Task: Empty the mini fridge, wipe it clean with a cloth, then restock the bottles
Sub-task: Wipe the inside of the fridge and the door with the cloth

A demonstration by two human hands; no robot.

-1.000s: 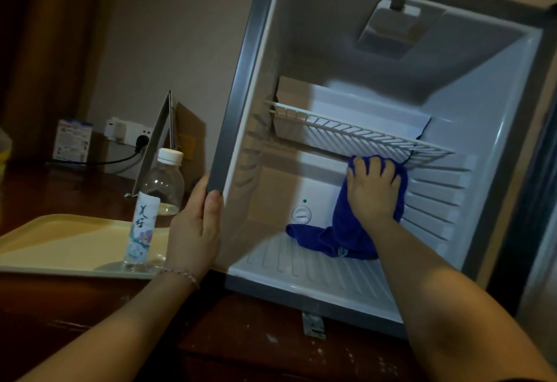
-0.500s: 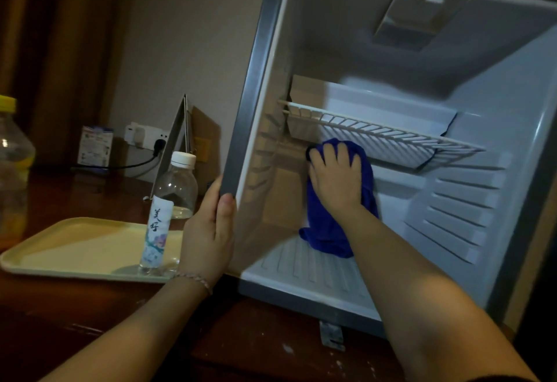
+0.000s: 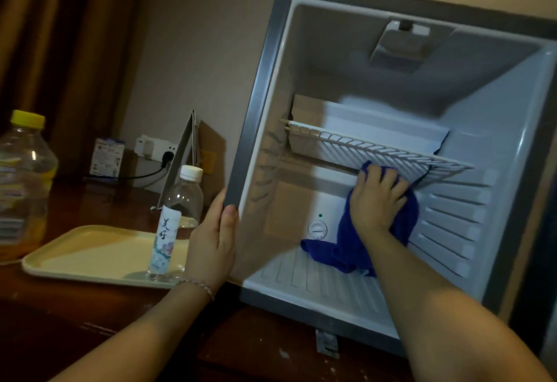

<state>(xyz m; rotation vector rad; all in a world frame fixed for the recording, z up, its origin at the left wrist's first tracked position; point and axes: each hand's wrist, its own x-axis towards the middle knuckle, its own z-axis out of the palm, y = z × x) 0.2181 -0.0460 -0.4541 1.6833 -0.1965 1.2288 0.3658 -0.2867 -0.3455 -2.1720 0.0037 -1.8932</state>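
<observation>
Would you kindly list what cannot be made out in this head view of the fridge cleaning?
- Back wall behind the blue cloth: covered by the cloth and the right hand.
- Small white box by the wall socket: print too small and dim to read.
- Large clear yellow-capped bottle: cut off by the left edge.
- White mini fridge: right side cut off; door out of view.

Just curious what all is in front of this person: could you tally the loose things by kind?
Bottles: 2, a small white-capped bottle and a large yellow-capped bottle
Cloths: 1, the blue cloth under the right hand
Trays: 1, the cream tray
Small boxes: 1, a carton
Total: 5
</observation>
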